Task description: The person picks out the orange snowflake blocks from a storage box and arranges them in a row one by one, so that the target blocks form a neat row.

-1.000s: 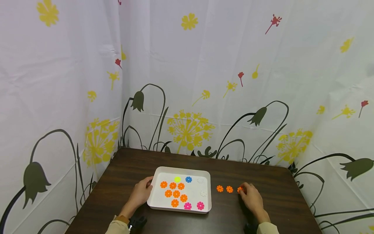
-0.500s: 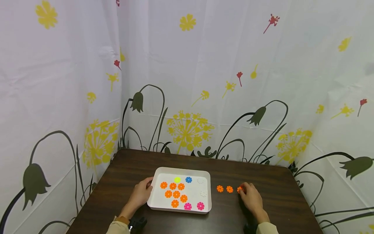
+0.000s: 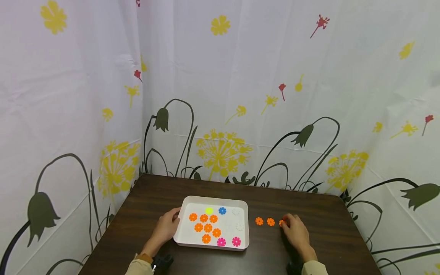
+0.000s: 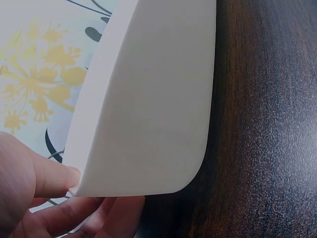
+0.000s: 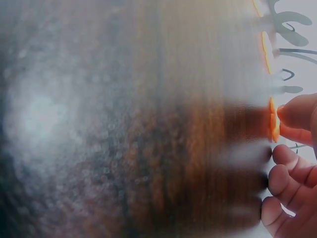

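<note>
My left hand (image 3: 166,226) grips the left side of a shallow white tray (image 3: 176,233). In the left wrist view its thumb is on the rim of the tray (image 4: 158,99), with fingers beneath. Several notched discs lie in the tray: orange discs (image 3: 207,228), a pink disc (image 3: 236,241) and another at the front wall, a blue disc (image 3: 222,211), a yellow-green disc (image 3: 209,211) and two clear or white discs (image 3: 239,227). My right hand (image 3: 296,232) pinches an orange notched disc (image 5: 273,121) at the tabletop, its fingertips partly hiding it.
Two more orange discs (image 3: 259,221) lie flat in a row between the tray and my right hand. The dark wooden table (image 3: 326,221) is bordered at the back and sides by a white flowered curtain (image 3: 220,76).
Both hands, the tray and the discs keep their places. Only the head view shifts very slightly.
</note>
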### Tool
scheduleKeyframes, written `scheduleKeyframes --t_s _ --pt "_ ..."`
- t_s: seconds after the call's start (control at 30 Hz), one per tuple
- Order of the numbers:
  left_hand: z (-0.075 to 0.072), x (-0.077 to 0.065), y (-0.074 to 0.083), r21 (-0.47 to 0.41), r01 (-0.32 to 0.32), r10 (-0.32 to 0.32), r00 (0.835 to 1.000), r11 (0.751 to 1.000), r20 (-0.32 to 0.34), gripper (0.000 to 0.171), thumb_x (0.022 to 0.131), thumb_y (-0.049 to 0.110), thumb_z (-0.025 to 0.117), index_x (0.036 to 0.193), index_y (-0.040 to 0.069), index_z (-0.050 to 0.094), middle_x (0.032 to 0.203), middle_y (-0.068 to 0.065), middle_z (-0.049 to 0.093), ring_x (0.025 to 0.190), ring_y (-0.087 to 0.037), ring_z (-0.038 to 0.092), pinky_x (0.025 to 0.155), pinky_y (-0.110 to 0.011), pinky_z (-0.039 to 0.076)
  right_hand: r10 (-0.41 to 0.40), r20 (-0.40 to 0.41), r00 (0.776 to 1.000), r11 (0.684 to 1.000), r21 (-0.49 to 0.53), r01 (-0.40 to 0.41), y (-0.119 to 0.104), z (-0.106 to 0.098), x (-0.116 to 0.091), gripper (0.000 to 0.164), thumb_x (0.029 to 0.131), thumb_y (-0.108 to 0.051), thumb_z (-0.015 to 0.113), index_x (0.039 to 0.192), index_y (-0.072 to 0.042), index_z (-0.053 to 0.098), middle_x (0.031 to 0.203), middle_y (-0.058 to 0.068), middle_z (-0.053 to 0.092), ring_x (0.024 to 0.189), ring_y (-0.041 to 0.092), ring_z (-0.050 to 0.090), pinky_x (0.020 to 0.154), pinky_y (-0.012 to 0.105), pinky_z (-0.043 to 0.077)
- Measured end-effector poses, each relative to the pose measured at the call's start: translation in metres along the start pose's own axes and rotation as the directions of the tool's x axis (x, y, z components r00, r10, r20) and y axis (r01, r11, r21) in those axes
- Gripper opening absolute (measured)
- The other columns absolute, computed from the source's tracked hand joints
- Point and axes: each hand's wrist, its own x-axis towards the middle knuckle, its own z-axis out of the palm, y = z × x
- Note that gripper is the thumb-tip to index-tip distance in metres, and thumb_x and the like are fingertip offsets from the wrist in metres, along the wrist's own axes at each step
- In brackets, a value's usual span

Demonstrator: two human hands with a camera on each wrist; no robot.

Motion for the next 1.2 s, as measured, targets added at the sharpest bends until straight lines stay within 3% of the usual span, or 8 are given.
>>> scheduleKeyframes --t_s 0.1,0.23,0.4,0.5,0.83,1.2 --pt "0.0 0.001 0.0 -0.002 -0.004 0.004 1.0 1.0 0.001 0.044 0.101 0.001 0.062 0.144 -0.004 0.059 0.118 -0.024 0.072 0.095 -0.028 0.067 0.085 -0.05 0.059 0.002 -0.014 1.0 1.0 0.004 -0.002 -0.002 -0.001 -0.001 0.016 0.096 -0.017 0.072 0.111 -0.01 0.075 0.093 0.007 0.063 0.076 0.02 0.059 0.064 0.043 0.047" --pt "-0.001 0.0 0.0 -0.002 0.0 0.0 1.0 1.0 0.009 0.044 0.101 0.001 0.062 0.145 -0.004 0.059 0.12 -0.025 0.071 0.097 -0.029 0.068 0.086 -0.051 0.059 -0.034 -0.123 0.992 0.999 -0.018 0.032 -0.013 0.0 -0.005 0.013 0.096 -0.015 0.072 0.106 -0.009 0.076 0.092 0.008 0.065 0.075 0.022 0.061 0.07 0.048 0.046" --pt "-0.002 0.0 0.001 0.001 0.0 0.0 1.0 1.0 0.013 0.044 0.101 0.0 0.062 0.145 -0.005 0.059 0.12 -0.025 0.071 0.098 -0.03 0.068 0.088 -0.053 0.059 -0.184 -0.29 0.939 0.983 -0.036 0.181 -0.042 0.001 -0.003 0.008 0.092 -0.01 0.076 0.1 -0.008 0.077 0.085 0.004 0.064 0.071 0.021 0.063 0.069 0.043 0.039" --pt "-0.003 0.0 0.002 -0.002 -0.005 0.005 1.0 1.0 0.015 0.044 0.101 0.0 0.063 0.144 -0.005 0.059 0.118 -0.024 0.071 0.096 -0.029 0.067 0.087 -0.051 0.059 -0.241 -0.331 0.912 0.968 -0.017 0.249 -0.062 0.0 0.0 0.007 0.091 -0.008 0.077 0.098 -0.01 0.076 0.08 -0.002 0.061 0.068 0.015 0.059 0.069 0.038 0.036" --pt "-0.003 0.001 0.003 -0.002 -0.006 0.006 1.0 1.0 0.019 0.044 0.1 -0.001 0.063 0.144 -0.005 0.059 0.119 -0.025 0.071 0.097 -0.029 0.067 0.087 -0.052 0.059 -0.292 -0.287 0.912 0.926 0.154 0.345 -0.117 0.001 0.008 0.007 0.092 -0.009 0.078 0.098 -0.014 0.077 0.078 -0.012 0.059 0.065 0.002 0.049 0.076 0.037 0.039" --pt "-0.003 0.001 0.002 -0.003 0.009 -0.009 1.0 1.0 0.027 0.045 0.1 -0.001 0.063 0.144 -0.004 0.059 0.117 -0.023 0.071 0.095 -0.028 0.066 0.086 -0.051 0.059 -0.366 -0.232 0.901 0.902 0.149 0.405 -0.149 0.009 0.01 0.008 0.094 -0.009 0.077 0.101 -0.013 0.078 0.08 -0.01 0.062 0.066 0.0 0.048 0.073 0.032 0.043"
